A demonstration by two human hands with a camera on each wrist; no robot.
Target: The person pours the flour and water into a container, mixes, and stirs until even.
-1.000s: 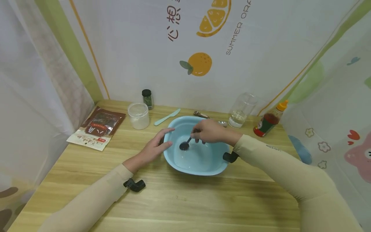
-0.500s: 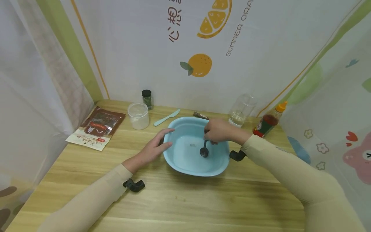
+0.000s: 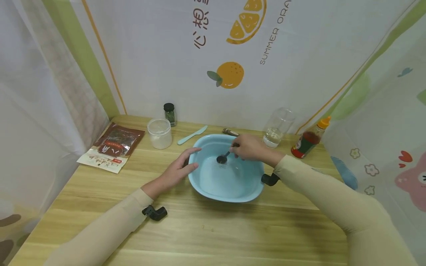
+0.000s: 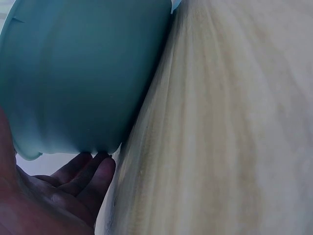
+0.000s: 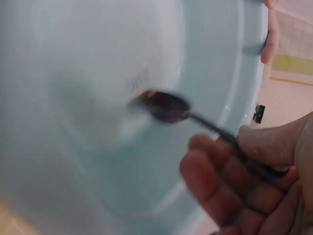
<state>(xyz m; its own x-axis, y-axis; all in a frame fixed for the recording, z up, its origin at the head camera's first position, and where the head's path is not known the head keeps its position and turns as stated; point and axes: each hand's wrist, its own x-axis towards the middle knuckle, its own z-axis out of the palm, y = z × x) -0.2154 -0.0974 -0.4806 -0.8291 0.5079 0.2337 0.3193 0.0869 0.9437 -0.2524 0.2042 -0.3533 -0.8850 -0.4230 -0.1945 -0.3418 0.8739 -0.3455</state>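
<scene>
The spoon (image 3: 222, 159) sits inside the light blue basin (image 3: 199, 181) at the middle of the wooden table (image 3: 206, 229), its dark bowl dipped toward the basin's far-left inner wall and its thin handle running up toward about 2 o'clock into the right hand (image 3: 250, 147). That hand pinches the handle between thumb and curled fingers, so the spoon's long axis lies from 8 to 2 o'clock, bowl end away from the palm.

Going left to right: a brown and white packet (image 3: 113, 147) lies flat at the table's far left; next come a white lidded tub (image 3: 159, 133) and a small dark-capped spice jar (image 3: 169, 113) behind it. A pale green plastic knife (image 3: 191, 135) lies just beyond the basin's rim. The left hand (image 3: 176, 170) rests with relaxed, straight fingers against the basin's left outer wall at about 9 o'clock, holding it steady. Past the right hand stand a clear glass jar (image 3: 277, 127) and a sauce bottle with an orange cap (image 3: 309, 138), well apart from the spoon. Nothing stands between spoon and basin floor.
</scene>
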